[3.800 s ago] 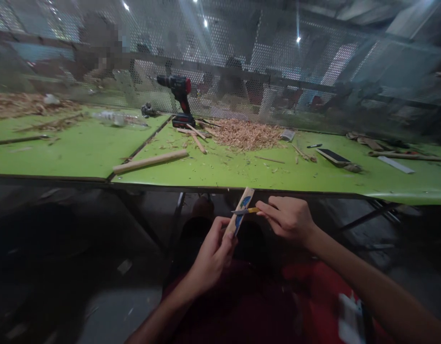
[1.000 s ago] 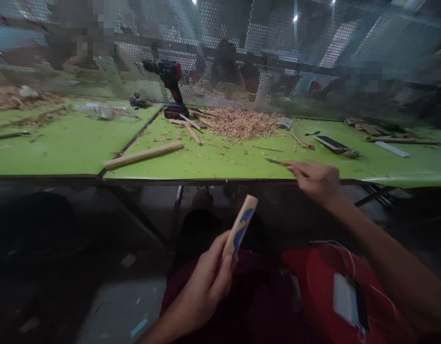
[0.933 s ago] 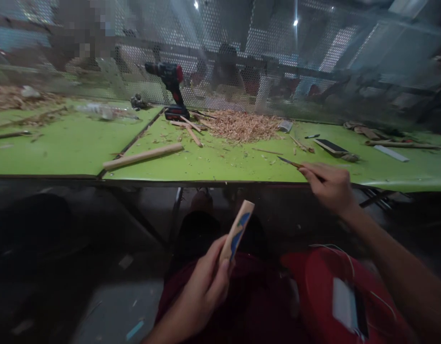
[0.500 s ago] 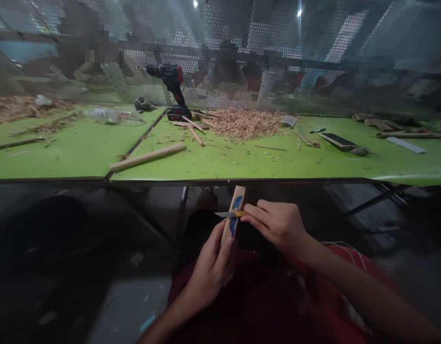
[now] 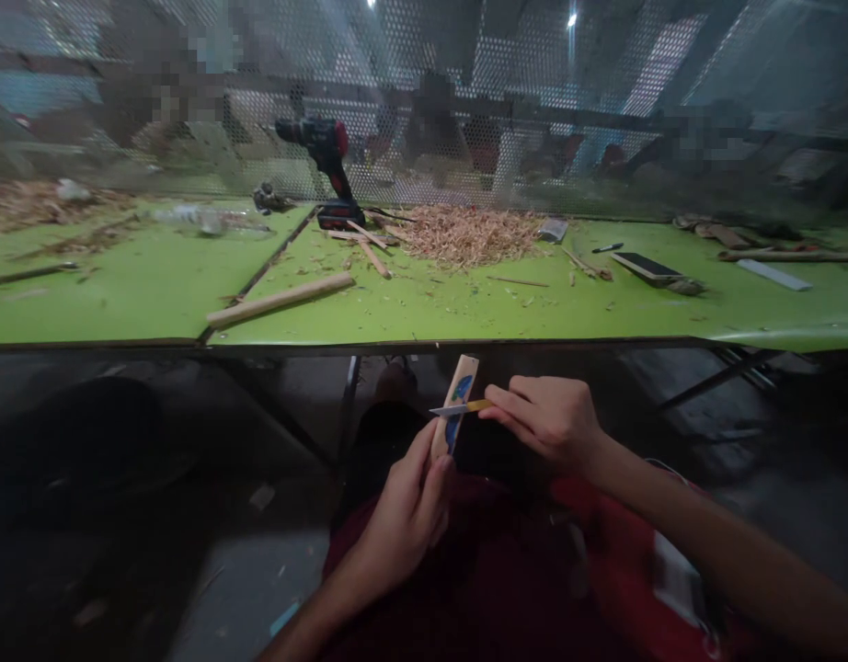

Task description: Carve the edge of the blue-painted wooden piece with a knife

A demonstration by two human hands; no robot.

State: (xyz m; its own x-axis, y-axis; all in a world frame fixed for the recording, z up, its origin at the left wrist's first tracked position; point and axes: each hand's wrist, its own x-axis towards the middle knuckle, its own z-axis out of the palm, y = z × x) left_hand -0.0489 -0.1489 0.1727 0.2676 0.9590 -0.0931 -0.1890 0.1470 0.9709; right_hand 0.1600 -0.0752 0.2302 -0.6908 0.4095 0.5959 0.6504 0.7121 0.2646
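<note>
left hand [image 5: 406,515] grip clamps wooden stick [image 5: 455,405] upright, right hand [image 5: 552,421] grip pinches knife [image 5: 462,407] across it.

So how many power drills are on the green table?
1. The drill stands upright at the back of the green table, just left of the pile of wood shavings. Others could be hidden behind the mesh screen.
</note>
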